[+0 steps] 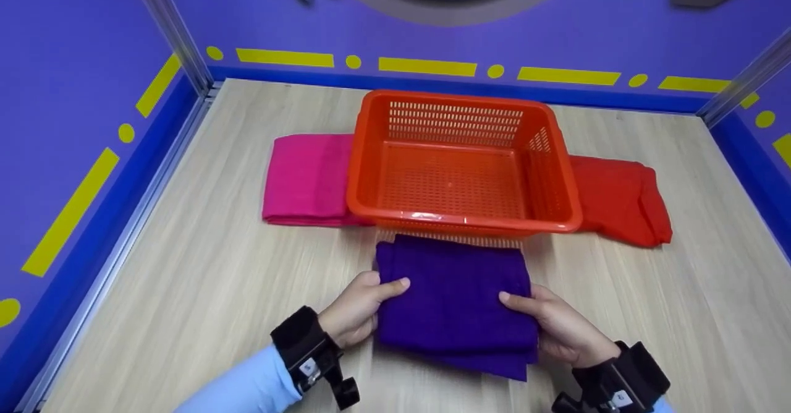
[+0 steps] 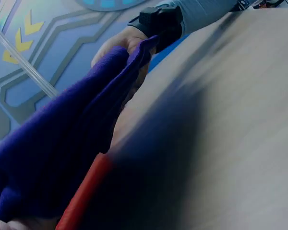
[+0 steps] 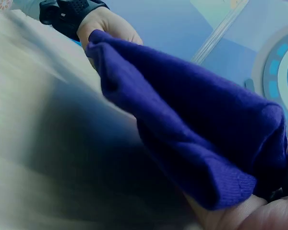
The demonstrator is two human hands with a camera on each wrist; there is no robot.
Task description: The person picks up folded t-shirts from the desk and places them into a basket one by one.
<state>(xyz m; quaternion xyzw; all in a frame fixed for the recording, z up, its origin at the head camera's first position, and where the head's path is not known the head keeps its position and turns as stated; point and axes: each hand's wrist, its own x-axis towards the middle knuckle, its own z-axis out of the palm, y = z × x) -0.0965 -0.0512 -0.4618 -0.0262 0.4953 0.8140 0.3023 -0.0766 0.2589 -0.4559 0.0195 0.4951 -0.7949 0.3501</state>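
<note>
A folded purple cloth point(image 1: 454, 302) is held between both hands, just in front of an orange plastic basket point(image 1: 457, 218). My left hand point(image 1: 358, 308) grips its left edge, thumb lying on top and fingers underneath. On the opposite edge my right hand point(image 1: 562, 323) pinches it the same way. Both wrist views show the purple cloth point(image 2: 62, 139) raised over the table, its folded layers hanging a little apart along the lower edge and a shadow beneath. The basket's inside shows only its bare slotted floor.
A folded pink cloth point(image 1: 309, 181) lies to the left of the basket, partly hidden by it. To its right is a folded red cloth point(image 1: 621, 200). Blue-purple panels point(image 1: 432, 42) wall in the wooden table point(image 1: 204, 264) at the back and sides.
</note>
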